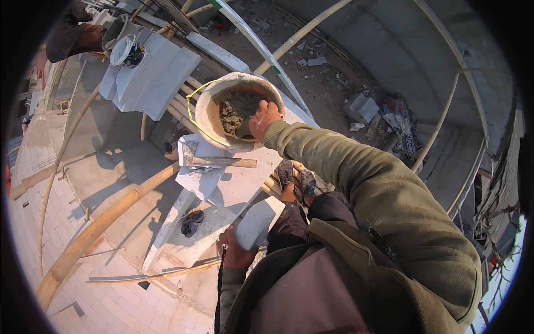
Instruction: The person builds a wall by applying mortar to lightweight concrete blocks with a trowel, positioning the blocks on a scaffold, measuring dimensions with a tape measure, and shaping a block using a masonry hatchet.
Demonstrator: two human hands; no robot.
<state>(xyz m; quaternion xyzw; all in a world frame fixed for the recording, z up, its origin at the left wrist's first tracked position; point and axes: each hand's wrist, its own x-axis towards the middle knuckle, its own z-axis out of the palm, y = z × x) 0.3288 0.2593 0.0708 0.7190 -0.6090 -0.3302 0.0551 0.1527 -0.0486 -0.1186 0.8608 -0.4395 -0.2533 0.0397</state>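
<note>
Head view: right hand [263, 118] outstretched into mortar bucket [207, 111], left hand [236, 250] clutching white block [257, 222].

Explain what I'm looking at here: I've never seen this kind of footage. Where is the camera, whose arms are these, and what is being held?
There is no machine: a person wears a wide fisheye camera on the head, looking down, so straight edges bend. The right hand reaches into a bucket of wet mortar, gripping something I cannot make out. The left hand holds a pale block. They crouch on pale slabs over bamboo scaffold poles. A hatchet-like hammer lies beside the bucket. Another person's arm shows at top left.
</note>
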